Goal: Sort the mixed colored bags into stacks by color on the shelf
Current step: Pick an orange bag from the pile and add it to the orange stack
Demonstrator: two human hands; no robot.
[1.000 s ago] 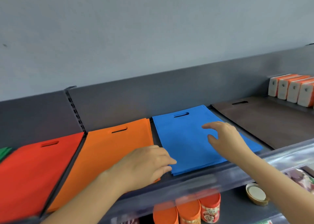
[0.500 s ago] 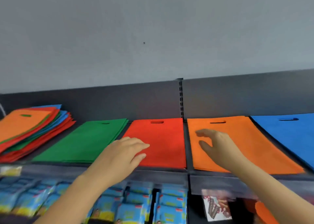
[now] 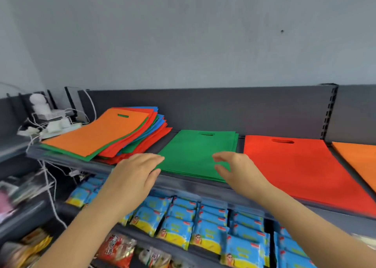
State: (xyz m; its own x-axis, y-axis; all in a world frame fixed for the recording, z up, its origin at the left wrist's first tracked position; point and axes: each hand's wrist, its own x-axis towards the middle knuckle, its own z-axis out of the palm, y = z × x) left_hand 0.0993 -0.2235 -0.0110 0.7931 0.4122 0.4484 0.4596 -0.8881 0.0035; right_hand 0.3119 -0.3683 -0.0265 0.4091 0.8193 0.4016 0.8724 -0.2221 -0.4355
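The mixed pile (image 3: 97, 135), left of the green stack (image 3: 195, 153), is fanned loosely; lower bags could be dragged off. Nothing is held by the spread left hand (image 3: 134, 174) or right hand (image 3: 236, 170).

One wide-angle camera on the person's head looks forward and slightly down, close in front of the shelf (image 3: 193, 188).

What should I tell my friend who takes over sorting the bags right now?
Left hand: open, empty, near the front edge of the shelf, between the mixed pile and the green stack.
Right hand: open, empty, above the green stack's front corner.
Done: green stack, red stack, orange stack laid side by side.
To do: the mixed pile at the left, an orange bag on top, probably next.
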